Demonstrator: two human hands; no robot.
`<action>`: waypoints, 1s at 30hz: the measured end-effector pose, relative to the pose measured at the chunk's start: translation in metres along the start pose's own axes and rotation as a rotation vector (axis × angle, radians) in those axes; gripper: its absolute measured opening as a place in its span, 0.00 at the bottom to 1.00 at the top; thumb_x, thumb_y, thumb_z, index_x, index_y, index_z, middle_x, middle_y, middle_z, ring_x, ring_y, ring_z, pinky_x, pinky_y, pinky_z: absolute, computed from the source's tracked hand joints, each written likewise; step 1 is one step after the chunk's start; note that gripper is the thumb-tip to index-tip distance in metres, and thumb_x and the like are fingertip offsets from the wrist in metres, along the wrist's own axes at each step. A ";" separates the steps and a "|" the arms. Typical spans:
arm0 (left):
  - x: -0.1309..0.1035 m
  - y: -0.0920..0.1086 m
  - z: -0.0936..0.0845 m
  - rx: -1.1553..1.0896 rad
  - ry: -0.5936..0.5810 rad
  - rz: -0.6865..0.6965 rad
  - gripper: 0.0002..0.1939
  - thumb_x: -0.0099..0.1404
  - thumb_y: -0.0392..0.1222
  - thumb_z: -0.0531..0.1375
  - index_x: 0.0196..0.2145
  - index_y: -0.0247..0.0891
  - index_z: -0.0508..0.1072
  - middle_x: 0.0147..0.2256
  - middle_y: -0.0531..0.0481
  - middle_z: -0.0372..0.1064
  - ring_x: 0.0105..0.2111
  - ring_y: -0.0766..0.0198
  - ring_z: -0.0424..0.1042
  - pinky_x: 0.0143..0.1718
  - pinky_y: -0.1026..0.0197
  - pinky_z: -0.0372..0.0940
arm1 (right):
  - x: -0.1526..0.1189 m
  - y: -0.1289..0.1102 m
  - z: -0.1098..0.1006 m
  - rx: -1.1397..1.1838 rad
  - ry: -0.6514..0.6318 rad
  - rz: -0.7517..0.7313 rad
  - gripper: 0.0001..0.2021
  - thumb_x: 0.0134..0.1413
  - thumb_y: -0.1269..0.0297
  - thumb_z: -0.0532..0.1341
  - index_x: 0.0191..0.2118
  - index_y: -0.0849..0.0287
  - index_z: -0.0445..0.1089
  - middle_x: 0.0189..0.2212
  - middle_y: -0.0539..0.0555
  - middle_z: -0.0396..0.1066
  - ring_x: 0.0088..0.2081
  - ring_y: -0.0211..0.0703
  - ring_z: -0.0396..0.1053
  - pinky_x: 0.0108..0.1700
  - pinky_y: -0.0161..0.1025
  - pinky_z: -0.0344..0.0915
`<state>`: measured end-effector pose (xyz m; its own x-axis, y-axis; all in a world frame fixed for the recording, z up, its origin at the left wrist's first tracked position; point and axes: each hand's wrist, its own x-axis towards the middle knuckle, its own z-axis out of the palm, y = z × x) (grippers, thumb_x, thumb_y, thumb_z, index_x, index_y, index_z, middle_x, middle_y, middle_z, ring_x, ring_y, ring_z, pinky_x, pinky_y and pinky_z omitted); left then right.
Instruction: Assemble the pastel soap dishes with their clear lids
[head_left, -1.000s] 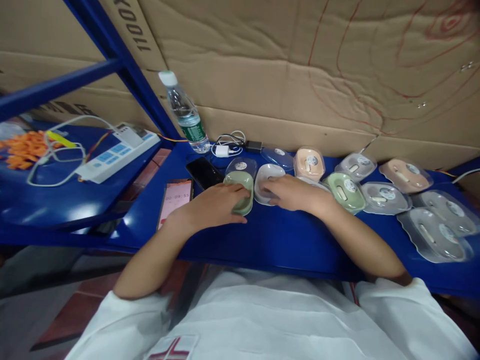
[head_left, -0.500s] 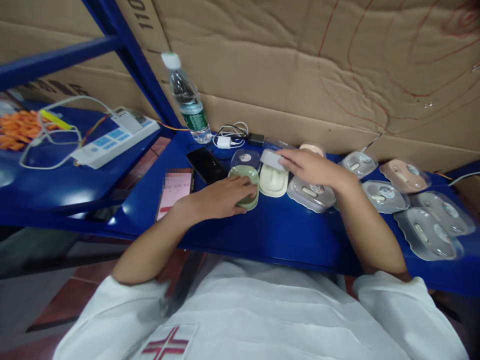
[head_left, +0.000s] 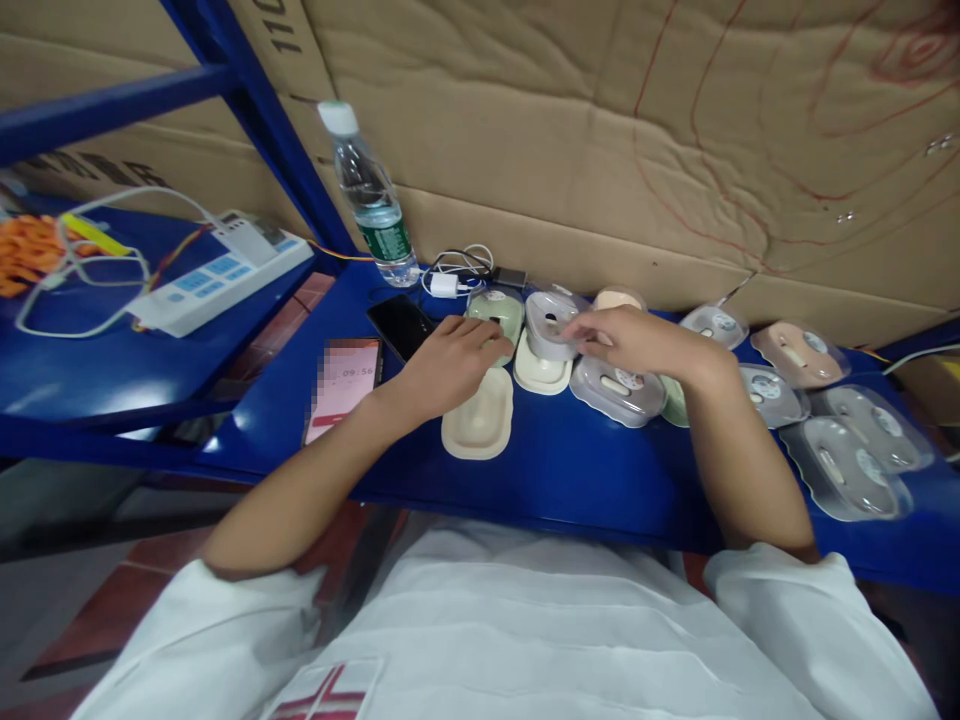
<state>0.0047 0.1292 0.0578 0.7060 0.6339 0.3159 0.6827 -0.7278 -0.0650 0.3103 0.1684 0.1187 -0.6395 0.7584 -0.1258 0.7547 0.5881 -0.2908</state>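
Left fingers [head_left: 480, 336] bend over a rounded green box [head_left: 505, 308], right fingers [head_left: 591, 324] at a grey box [head_left: 550, 338] (grips unclear).

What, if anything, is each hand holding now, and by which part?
Right hand: fingers at the right edge of the grey piece. Left hand: fingers over the near part of the green piece. Whether either grip is closed cannot be told.

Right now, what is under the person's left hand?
Part of a green box shows past the left hand, and most of a cream tray shows nearer the person. What lies directly beneath the hand is covered and cannot be seen.
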 end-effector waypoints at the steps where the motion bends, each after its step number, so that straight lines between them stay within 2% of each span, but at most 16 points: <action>1: 0.001 0.001 0.003 0.025 0.009 0.004 0.17 0.72 0.25 0.55 0.50 0.37 0.78 0.51 0.40 0.78 0.52 0.48 0.78 0.49 0.49 0.67 | -0.006 0.001 -0.004 0.006 -0.021 0.016 0.17 0.68 0.62 0.60 0.59 0.51 0.77 0.54 0.56 0.82 0.52 0.55 0.79 0.55 0.47 0.73; 3: 0.002 0.004 0.006 0.060 0.010 0.013 0.15 0.71 0.24 0.55 0.46 0.37 0.79 0.46 0.41 0.79 0.48 0.49 0.78 0.45 0.50 0.66 | -0.014 0.002 -0.006 0.000 -0.077 0.071 0.20 0.65 0.56 0.64 0.61 0.50 0.75 0.56 0.58 0.79 0.55 0.59 0.77 0.58 0.51 0.72; 5: 0.001 0.008 0.006 0.077 0.008 0.033 0.12 0.72 0.27 0.56 0.44 0.36 0.79 0.42 0.43 0.78 0.43 0.50 0.78 0.43 0.50 0.66 | -0.016 0.001 -0.003 -0.031 -0.142 0.160 0.28 0.59 0.51 0.70 0.63 0.50 0.72 0.60 0.61 0.75 0.59 0.65 0.75 0.61 0.55 0.71; 8: -0.001 0.016 0.005 0.071 0.026 0.080 0.09 0.76 0.33 0.57 0.43 0.36 0.78 0.40 0.44 0.77 0.41 0.51 0.78 0.43 0.51 0.66 | -0.012 -0.004 0.006 -0.052 -0.193 0.266 0.38 0.47 0.54 0.76 0.65 0.52 0.69 0.63 0.64 0.72 0.61 0.69 0.73 0.62 0.58 0.71; 11: -0.003 0.022 0.004 0.048 0.060 0.133 0.10 0.80 0.39 0.56 0.46 0.37 0.78 0.42 0.44 0.78 0.42 0.52 0.78 0.43 0.52 0.67 | -0.012 -0.010 0.007 0.027 -0.161 0.190 0.36 0.48 0.58 0.75 0.64 0.48 0.68 0.61 0.59 0.73 0.60 0.65 0.73 0.62 0.54 0.71; 15: -0.003 0.028 0.005 -0.026 0.152 0.205 0.18 0.81 0.48 0.57 0.61 0.36 0.72 0.50 0.42 0.78 0.49 0.50 0.79 0.50 0.51 0.70 | -0.020 -0.015 -0.008 0.236 -0.169 0.010 0.33 0.52 0.52 0.72 0.64 0.47 0.67 0.61 0.55 0.74 0.59 0.58 0.72 0.60 0.48 0.71; 17: -0.004 0.031 0.007 -0.087 0.155 0.241 0.22 0.81 0.51 0.58 0.64 0.36 0.70 0.54 0.40 0.77 0.52 0.49 0.78 0.54 0.50 0.70 | -0.022 -0.015 -0.014 0.304 -0.169 -0.058 0.32 0.54 0.49 0.71 0.63 0.49 0.67 0.61 0.55 0.73 0.58 0.55 0.72 0.59 0.47 0.72; 22: -0.007 0.039 0.017 -0.099 0.043 0.309 0.20 0.80 0.47 0.59 0.65 0.38 0.71 0.65 0.36 0.70 0.60 0.46 0.74 0.61 0.47 0.67 | -0.010 -0.001 -0.008 0.322 0.032 -0.155 0.26 0.57 0.49 0.69 0.58 0.50 0.69 0.57 0.54 0.75 0.55 0.54 0.72 0.59 0.50 0.71; 26: -0.006 0.047 0.029 -0.139 -0.040 0.369 0.26 0.80 0.45 0.59 0.72 0.40 0.64 0.71 0.39 0.65 0.67 0.49 0.68 0.67 0.48 0.61 | 0.004 0.012 0.006 0.335 0.223 -0.167 0.25 0.61 0.48 0.67 0.59 0.52 0.69 0.59 0.57 0.75 0.57 0.56 0.74 0.62 0.54 0.70; 28: -0.005 0.051 0.031 -0.161 -0.056 0.384 0.27 0.80 0.44 0.59 0.72 0.39 0.63 0.69 0.39 0.68 0.66 0.50 0.69 0.66 0.48 0.60 | 0.008 0.015 0.010 0.279 0.346 -0.146 0.23 0.65 0.47 0.64 0.60 0.53 0.70 0.60 0.59 0.75 0.59 0.57 0.73 0.64 0.56 0.68; 30: -0.005 0.053 0.030 -0.170 -0.052 0.370 0.25 0.79 0.45 0.60 0.69 0.38 0.66 0.62 0.39 0.74 0.61 0.50 0.72 0.65 0.47 0.59 | 0.009 0.018 0.010 0.190 0.434 -0.146 0.21 0.69 0.49 0.60 0.60 0.54 0.71 0.62 0.61 0.74 0.63 0.58 0.72 0.67 0.58 0.66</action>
<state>0.0434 0.0951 0.0241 0.9094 0.3307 0.2521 0.3432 -0.9392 -0.0062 0.3162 0.1826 0.1027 -0.5860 0.7427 0.3242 0.5957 0.6660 -0.4489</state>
